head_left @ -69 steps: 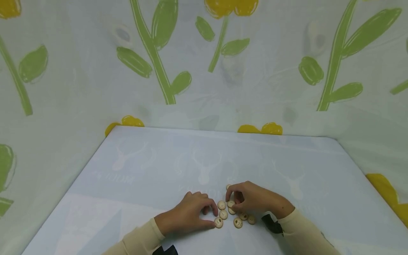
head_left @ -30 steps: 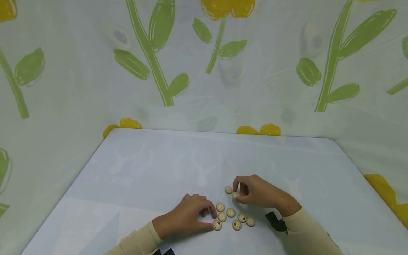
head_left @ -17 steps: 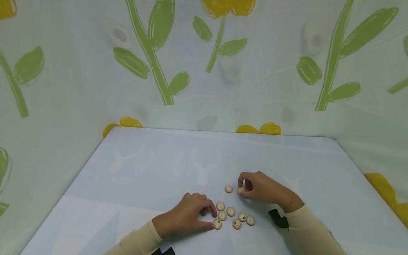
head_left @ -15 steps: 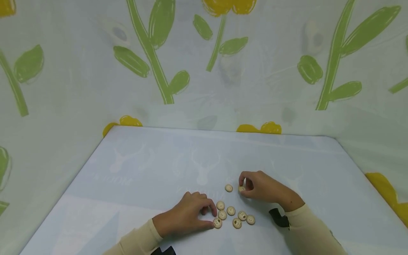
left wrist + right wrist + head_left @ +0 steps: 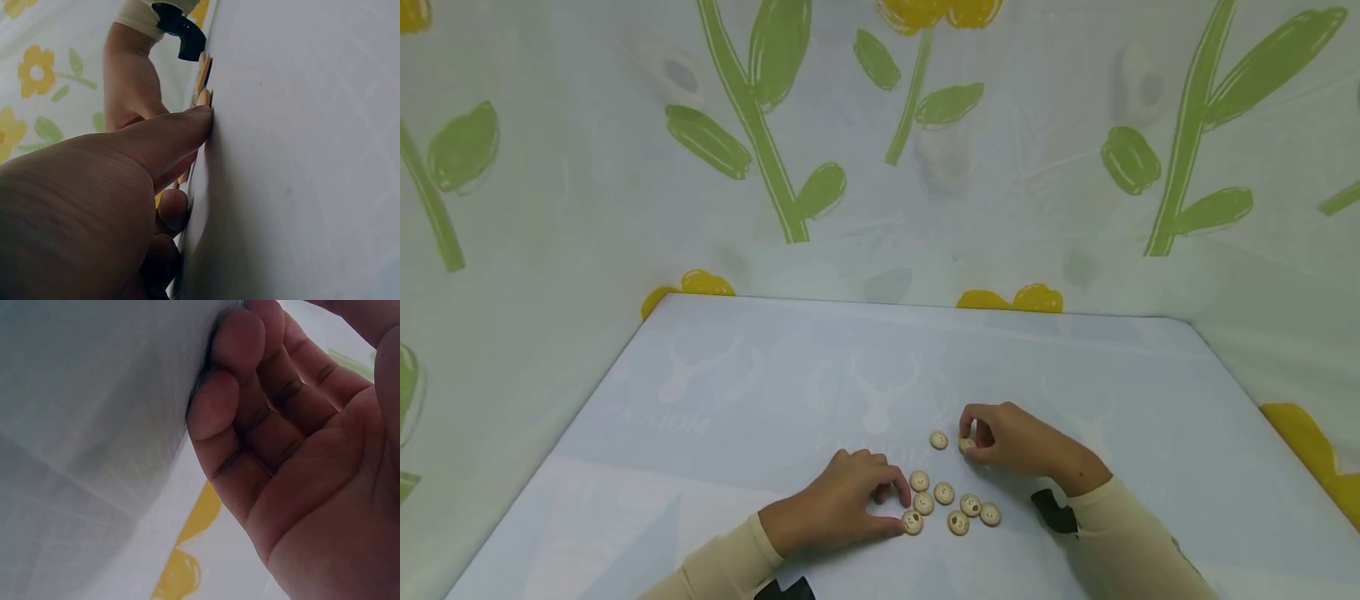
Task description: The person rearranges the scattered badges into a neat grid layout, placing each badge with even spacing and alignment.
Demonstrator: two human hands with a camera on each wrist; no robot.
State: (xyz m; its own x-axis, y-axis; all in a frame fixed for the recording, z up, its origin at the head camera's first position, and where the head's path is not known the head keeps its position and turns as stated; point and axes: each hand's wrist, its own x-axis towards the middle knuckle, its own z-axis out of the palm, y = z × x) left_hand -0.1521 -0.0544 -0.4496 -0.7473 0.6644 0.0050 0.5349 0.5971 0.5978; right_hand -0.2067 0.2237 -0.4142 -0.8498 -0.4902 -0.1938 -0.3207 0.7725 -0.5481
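Observation:
Several round, pale wooden buttons with small dark marks lie flat on the table in the head view. My left hand [image 5: 838,506] rests on the table. Its thumb tip touches the edge of a dark-spotted button [image 5: 912,522]; its bent index finger lies beside two more, the upper one a plain button [image 5: 919,481]. My right hand [image 5: 1018,442] pinches a button [image 5: 967,446] between thumb and index finger, low over or on the table. Left of it lies a single button [image 5: 938,440]. The right wrist view shows the curled fingers [image 5: 215,406] at the tabletop; the held button is hidden there.
Nearer me lie a lone button [image 5: 943,493] and a small group with a dark-spotted button [image 5: 958,523], a second one [image 5: 970,505] and a plain one [image 5: 990,514]. The pale patterned table [image 5: 760,367] meets a curtain [image 5: 880,208] with printed flowers.
My right hand has drawn a button out of the cluster, away from me and to the right, beside the single far button. It has since barely moved. My left hand has stayed put.

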